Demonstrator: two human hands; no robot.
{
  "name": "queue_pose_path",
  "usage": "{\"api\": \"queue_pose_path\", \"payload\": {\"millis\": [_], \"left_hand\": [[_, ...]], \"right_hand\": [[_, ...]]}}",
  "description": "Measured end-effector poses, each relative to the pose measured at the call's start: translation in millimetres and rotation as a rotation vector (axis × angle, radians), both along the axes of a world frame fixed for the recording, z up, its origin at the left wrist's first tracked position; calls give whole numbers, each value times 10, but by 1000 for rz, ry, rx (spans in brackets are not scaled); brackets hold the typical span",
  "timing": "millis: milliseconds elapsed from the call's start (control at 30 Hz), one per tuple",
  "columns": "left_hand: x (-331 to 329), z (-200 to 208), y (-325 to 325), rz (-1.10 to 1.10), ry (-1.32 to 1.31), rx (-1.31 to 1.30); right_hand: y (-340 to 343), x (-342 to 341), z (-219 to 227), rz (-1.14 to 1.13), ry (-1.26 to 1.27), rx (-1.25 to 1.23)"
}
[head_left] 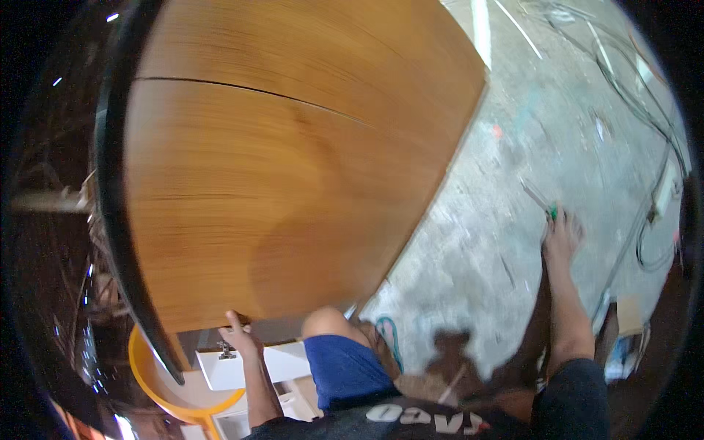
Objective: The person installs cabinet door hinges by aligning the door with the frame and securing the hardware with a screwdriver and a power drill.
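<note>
Wooden panel at the left hand, green-handled tool in the right

A broad wooden panel [315,169] with brown grain fills the upper left and centre of the view. A thin dark line crosses it, and a dark curved edge [110,183] borders its left side. The left hand [243,340] is at the panel's lower edge, one digit pointing up over the rim; its other fingers are partly hidden, so I cannot tell whether they grip the wood or only rest there.

The right hand [563,233] is out to the side, well apart from the panel and over the concrete floor [477,220]. Its fingers are closed around the handle of a slim green-handled tool [537,196], whose shaft points up and to the left.

Just beside the left hand lies a white board [286,363] bearing a metal fitting [228,351]. Farther left is a rounded orange rim [144,378], below the panel's corner. The person's blue shorts [348,367] and dark shirt [352,422] show at the bottom, with a sandal [387,339] near the bent knee. Dark cables [623,86] trail over the floor at the far right.
</note>
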State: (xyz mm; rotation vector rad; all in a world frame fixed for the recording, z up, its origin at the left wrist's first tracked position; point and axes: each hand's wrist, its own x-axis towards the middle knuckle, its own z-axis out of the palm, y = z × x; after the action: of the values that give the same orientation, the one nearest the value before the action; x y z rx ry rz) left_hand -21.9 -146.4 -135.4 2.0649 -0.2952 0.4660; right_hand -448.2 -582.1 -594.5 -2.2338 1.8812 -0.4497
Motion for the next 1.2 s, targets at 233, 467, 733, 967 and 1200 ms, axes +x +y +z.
{"api": "queue_pose_path", "payload": {"millis": [233,467,733,967,1200], "left_hand": [[72,-6,32,-46,-14,-37],[23,-119,78,-32,-80,-104],[-55,-25,-60,-143,-97,-229],[-431,-3,-61,43,-309,-172],[-537,20,-45,-71,-298,-1]], "right_hand": [[-177,-118,246,-55,-3,-56],[-135,-14,314,-42,33,-55],[139,131,425,-48,3,-34],[-62,188,292,-257,38,-167],[-526,492,1101,-222,-134,-458]]}}
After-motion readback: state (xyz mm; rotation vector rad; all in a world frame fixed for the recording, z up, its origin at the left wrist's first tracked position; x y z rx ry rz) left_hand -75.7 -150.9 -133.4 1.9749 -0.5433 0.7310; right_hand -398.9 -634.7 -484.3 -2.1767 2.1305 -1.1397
